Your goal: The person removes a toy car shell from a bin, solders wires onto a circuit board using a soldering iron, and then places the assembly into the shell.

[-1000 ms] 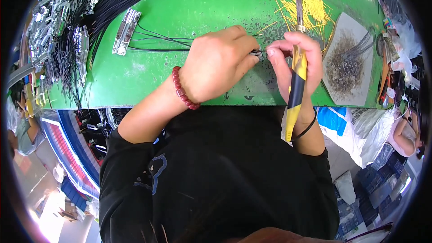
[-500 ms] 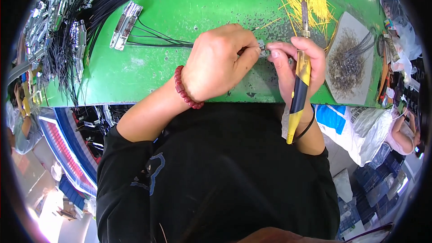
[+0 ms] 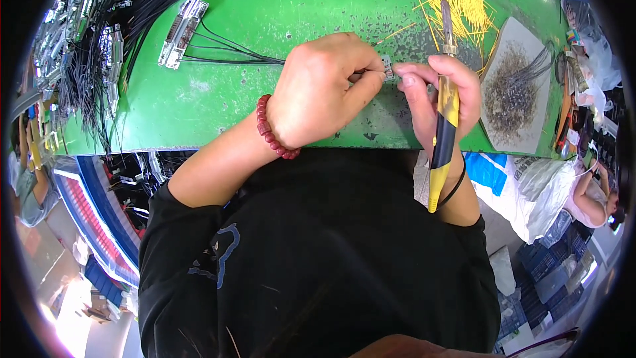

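Observation:
My left hand (image 3: pixel 324 89), with a red bead bracelet (image 3: pixel 270 127) at the wrist, pinches a small grey metal connector (image 3: pixel 387 66) over the green bench top (image 3: pixel 265 20). Thin black wires (image 3: pixel 232 53) run from under that hand to a finished connector assembly (image 3: pixel 182 32) at the left. My right hand (image 3: pixel 434 96) touches the same small connector with thumb and forefinger while gripping a yellow-and-black soldering iron (image 3: pixel 445 113), whose tip points away from me. The wire ends at the connector are hidden by my fingers.
Yellow wire pieces (image 3: pixel 460 0) lie scattered at the far right of the bench. A pale tray (image 3: pixel 513 89) with dark metal scraps and wire ends sits at the right. Bundles of black cables with connectors (image 3: pixel 93 40) pile at the left. Another person (image 3: pixel 596 192) is at lower right.
Both hands have stayed together over the connector, with only small shifts of the fingers and the soldering iron.

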A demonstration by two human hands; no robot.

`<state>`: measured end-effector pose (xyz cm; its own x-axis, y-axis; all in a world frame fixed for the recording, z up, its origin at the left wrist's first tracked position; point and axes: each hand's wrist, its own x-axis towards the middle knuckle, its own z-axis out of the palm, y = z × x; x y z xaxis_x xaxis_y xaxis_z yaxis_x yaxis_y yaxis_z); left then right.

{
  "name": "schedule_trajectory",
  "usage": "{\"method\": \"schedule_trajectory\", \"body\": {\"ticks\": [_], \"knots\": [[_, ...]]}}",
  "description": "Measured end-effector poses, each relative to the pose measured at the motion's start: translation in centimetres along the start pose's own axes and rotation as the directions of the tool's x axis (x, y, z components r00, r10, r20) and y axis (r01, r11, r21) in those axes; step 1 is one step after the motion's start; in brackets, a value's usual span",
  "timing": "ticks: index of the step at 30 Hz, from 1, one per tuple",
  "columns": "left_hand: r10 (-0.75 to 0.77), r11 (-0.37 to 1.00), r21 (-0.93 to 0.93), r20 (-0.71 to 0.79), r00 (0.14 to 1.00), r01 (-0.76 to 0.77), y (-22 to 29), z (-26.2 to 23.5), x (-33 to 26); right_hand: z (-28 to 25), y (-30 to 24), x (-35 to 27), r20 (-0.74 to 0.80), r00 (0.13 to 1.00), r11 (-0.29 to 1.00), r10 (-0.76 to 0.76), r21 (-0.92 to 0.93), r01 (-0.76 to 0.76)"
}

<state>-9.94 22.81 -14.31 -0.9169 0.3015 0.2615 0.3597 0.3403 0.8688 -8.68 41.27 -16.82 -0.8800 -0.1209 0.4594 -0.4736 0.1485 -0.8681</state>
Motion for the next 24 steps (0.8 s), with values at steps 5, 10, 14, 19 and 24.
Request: {"method": "schedule_trajectory", "body": {"ticks": [5, 10, 14, 19, 24], "knots": [[-0.023, 0.999, -0.043, -0.003, 1.0, 0.023, -0.1, 0.2, -0.2, -0.4, 0.2, 1.0, 0.087, 0.993, 0.977, 0.085, 0.189, -0.1], [-0.054, 0.998, -0.022, 0.013, 0.998, 0.055, 0.1, 0.1, -0.6, -2.2, 0.9, 2.5, 0.336, 0.942, 0.986, 0.002, 0.155, -0.057], [-0.062, 0.998, 0.007, 0.02, 0.998, 0.062, 0.4, -0.3, -0.9, -2.9, 2.2, 3.1, 0.35, 0.933, 0.997, 0.079, -0.019, -0.078], [0.007, 1.0, -0.024, 0.027, 1.0, -0.007, 0.0, -0.6, -1.1, -3.0, 2.5, 5.8, 0.75, 0.645, 0.849, -0.148, -0.239, 0.472], [0.057, 0.998, 0.003, 0.03, 0.998, -0.057, 0.0, -0.4, -1.0, -3.4, 3.0, 5.3, 0.727, 0.671, 0.791, -0.147, -0.322, 0.521]]}}
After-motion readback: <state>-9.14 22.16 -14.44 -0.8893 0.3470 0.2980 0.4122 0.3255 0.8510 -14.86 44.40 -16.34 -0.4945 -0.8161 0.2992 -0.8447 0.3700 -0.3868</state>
